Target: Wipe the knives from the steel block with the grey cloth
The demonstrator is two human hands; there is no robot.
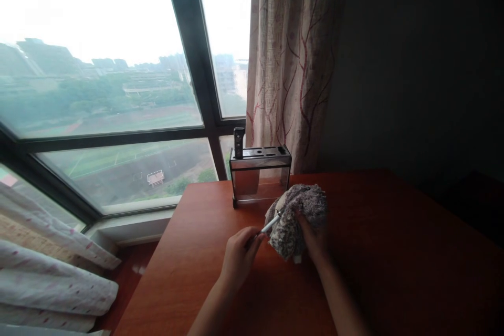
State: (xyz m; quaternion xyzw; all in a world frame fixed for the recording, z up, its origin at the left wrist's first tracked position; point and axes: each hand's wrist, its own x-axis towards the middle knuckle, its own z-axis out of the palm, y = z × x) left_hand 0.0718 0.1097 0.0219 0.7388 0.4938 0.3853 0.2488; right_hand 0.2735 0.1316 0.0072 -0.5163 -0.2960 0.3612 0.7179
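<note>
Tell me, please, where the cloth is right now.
In the head view, the cloth is just right of centre, in the right hand, in front of the knife block's right end and right of the left hand.

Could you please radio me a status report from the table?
Left grip holding slim pale utensil. Right grip on bunched gray cloth. Knife block stands beyond the cloth; no obstruction seen.

looks like a home: curtain (reddish twig pattern), wide window, polished wooden table.
</note>
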